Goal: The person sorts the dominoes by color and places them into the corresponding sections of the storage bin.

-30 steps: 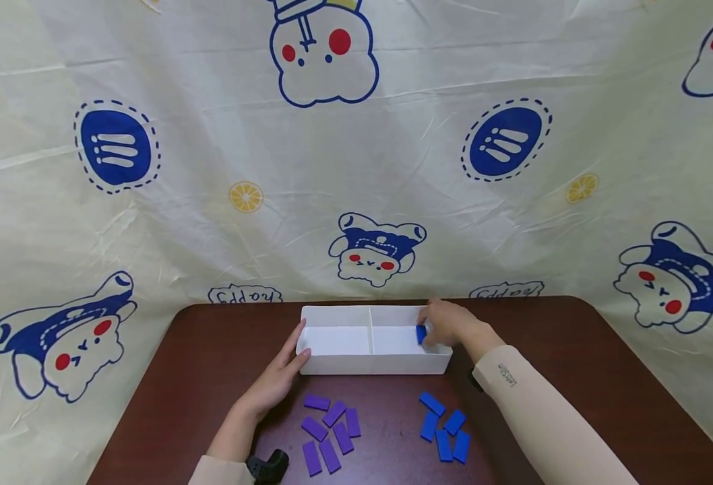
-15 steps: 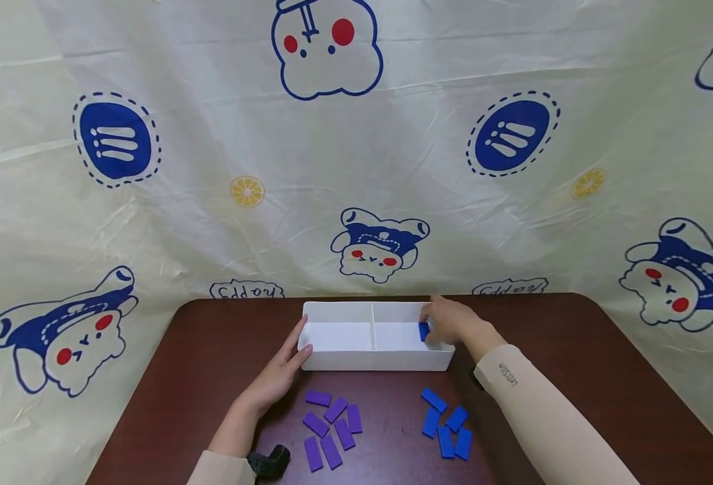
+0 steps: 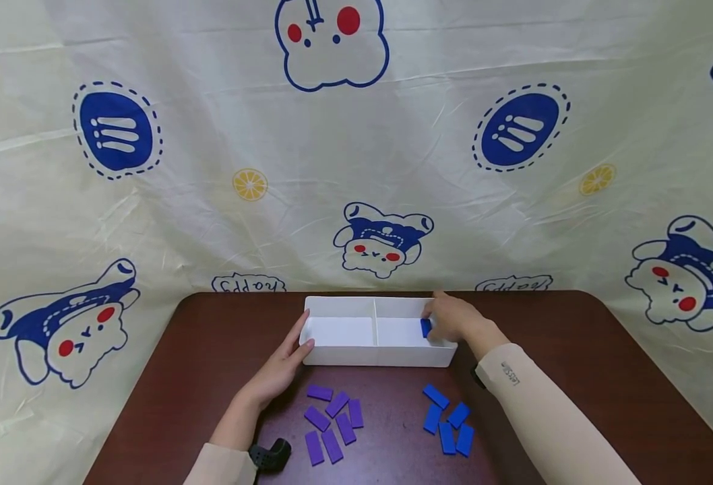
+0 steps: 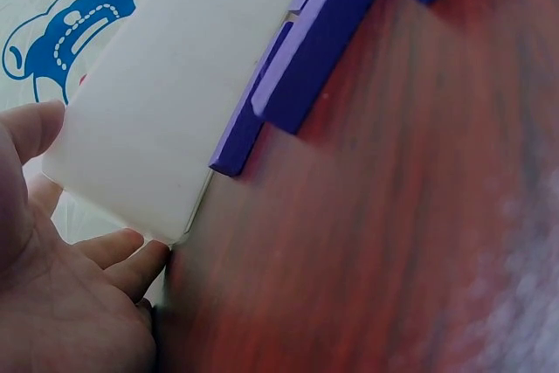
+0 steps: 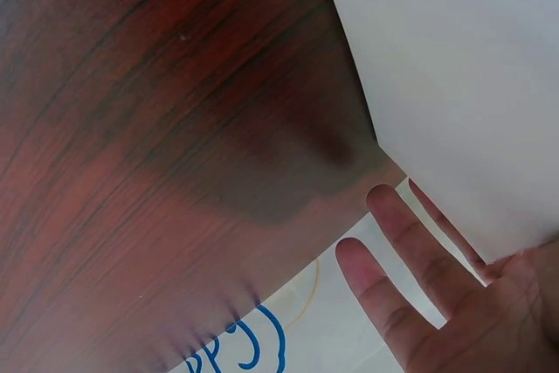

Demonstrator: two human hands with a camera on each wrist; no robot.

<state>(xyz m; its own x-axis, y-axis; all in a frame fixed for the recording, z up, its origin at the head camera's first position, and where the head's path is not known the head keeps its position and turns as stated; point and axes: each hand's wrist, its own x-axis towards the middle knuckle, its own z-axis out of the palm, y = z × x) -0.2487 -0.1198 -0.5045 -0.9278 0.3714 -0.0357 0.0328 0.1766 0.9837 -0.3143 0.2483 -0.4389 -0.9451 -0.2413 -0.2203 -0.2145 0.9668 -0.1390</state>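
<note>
Out on the left, the left hand (image 3: pixel 279 372) is resting against the end of the white tray (image 3: pixel 381 356), fingers spread wide and thumb at the near corner, while seven purple blocks (image 3: pixel 346 429) are lying scattered on the brown worktop (image 3: pixel 211 364) just in front. Across the divider, in the right compartment, a blue block (image 3: pixel 426 329) is sitting near the end wall, five loose blue blocks (image 3: pixel 458 415) are lying on the worktop in front, and the right hand (image 3: pixel 455 319), reaching over, is pinching that single block in its fingers!
</note>
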